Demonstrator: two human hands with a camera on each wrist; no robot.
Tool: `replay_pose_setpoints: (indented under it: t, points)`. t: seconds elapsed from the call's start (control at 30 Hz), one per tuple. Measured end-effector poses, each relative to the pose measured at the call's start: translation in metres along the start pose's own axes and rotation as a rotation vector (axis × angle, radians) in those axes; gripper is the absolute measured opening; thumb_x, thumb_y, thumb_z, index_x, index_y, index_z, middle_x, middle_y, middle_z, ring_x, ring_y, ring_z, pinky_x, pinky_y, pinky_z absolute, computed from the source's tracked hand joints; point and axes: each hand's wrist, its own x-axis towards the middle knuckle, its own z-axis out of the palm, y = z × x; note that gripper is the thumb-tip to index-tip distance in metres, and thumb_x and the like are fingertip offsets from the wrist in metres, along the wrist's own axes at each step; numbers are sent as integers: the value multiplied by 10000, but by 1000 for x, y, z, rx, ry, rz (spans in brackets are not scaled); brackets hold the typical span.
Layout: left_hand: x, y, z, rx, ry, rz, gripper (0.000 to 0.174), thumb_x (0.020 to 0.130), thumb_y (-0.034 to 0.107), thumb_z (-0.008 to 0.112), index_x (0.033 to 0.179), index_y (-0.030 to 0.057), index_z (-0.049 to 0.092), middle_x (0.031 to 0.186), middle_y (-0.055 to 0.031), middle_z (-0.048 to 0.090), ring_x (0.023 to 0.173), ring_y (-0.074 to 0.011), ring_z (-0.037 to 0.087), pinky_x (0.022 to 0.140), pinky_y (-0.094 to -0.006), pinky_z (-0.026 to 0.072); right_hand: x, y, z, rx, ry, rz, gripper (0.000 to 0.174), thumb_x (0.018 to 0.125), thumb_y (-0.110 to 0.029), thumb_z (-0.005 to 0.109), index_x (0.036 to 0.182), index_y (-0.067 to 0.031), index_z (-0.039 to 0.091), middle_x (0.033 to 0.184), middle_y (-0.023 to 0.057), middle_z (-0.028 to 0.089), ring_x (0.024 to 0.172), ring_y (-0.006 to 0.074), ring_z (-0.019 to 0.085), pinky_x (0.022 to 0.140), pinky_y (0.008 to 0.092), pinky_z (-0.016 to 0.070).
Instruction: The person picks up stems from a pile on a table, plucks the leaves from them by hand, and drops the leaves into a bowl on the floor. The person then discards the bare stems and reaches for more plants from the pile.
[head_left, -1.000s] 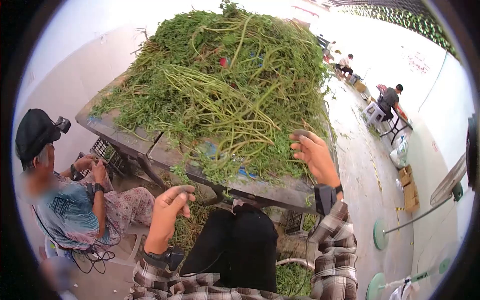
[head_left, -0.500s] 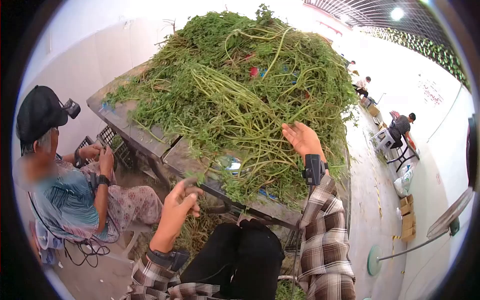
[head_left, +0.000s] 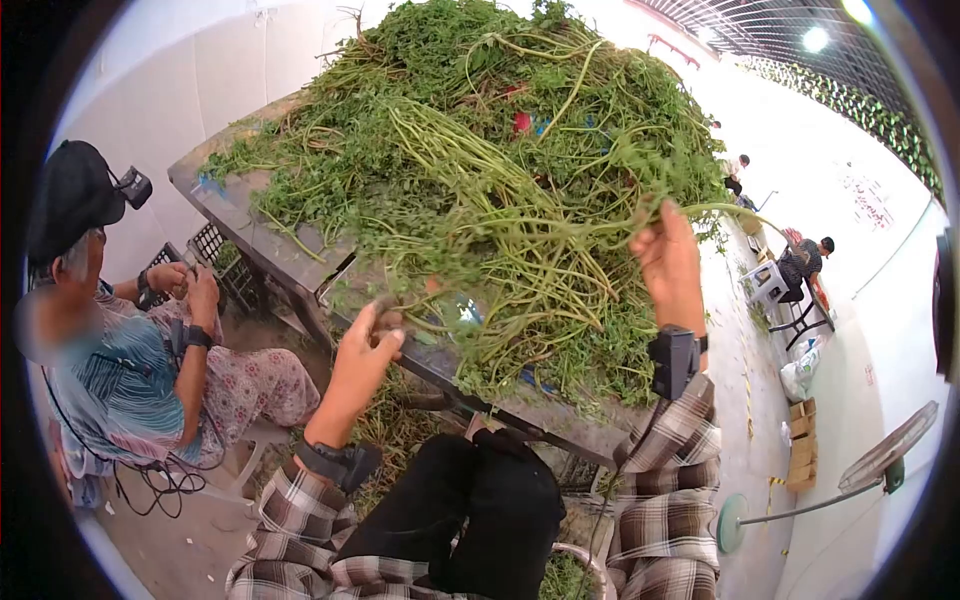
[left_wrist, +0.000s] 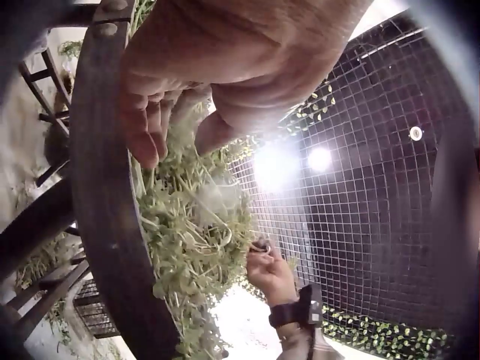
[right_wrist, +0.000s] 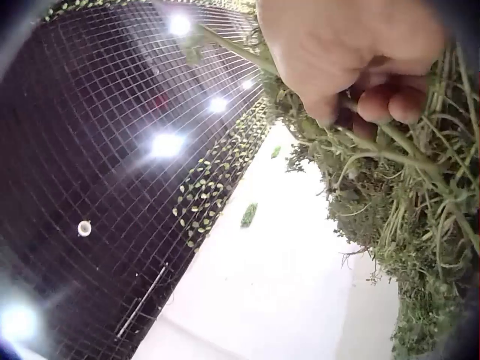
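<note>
A large heap of leafy green stems [head_left: 470, 180] covers the table. My right hand [head_left: 670, 265], raised over the heap's right side, pinches a long green stem [head_left: 735, 208]. One end of that stem arches out to the right past the fingers; in the right wrist view the stem [right_wrist: 238, 49] enters the grip from the upper left. My left hand [head_left: 358, 365] hovers at the table's front edge beside blurred leaves. Its fingers [left_wrist: 142, 135] are loosely bent, with the thumb apart from them, and overlap the greens in the left wrist view.
A person in a black cap [head_left: 75, 190] sits at the left, working with both hands. The dark table [head_left: 400, 365] has its front edge above my knees. A tub of greens [head_left: 600, 575] stands below. A fan [head_left: 890, 450] and cardboard boxes [head_left: 802, 445] are at the right.
My right hand went down to the heap and has come up and right with a stem. My left hand rose slightly towards the table edge. The head view has shifted.
</note>
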Motion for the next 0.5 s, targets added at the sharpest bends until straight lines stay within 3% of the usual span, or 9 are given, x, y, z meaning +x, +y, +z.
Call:
replay_pose_setpoints:
  t: [0.17, 0.27, 0.5]
  points:
    - [21, 7, 7, -12, -41, 55, 475, 836, 130, 541, 1258, -40, 403, 1095, -107, 538, 935, -153, 520, 807, -295, 430, -3, -44, 17, -47, 162, -276, 168, 905, -181, 498, 956, -21, 514, 767, 82, 587, 563, 103, 530, 507, 244, 480]
    - [29, 5, 13, 10, -85, 99, 469, 833, 136, 544, 1247, -45, 415, 1091, -103, 544, 973, -166, 520, 840, -302, 422, -5, -50, 21, -134, 90, -364, 157, 898, -177, 509, 935, -24, 511, 750, 80, 582, 566, 110, 536, 521, 246, 489]
    - [27, -4, 14, 20, -98, 59, 490, 848, 205, 538, 1261, -20, 401, 1136, -107, 523, 1016, -191, 505, 864, -325, 407, -17, -52, 30, -148, 188, -379, 211, 908, -175, 477, 1013, 7, 493, 814, 106, 584, 577, 128, 553, 542, 265, 506]
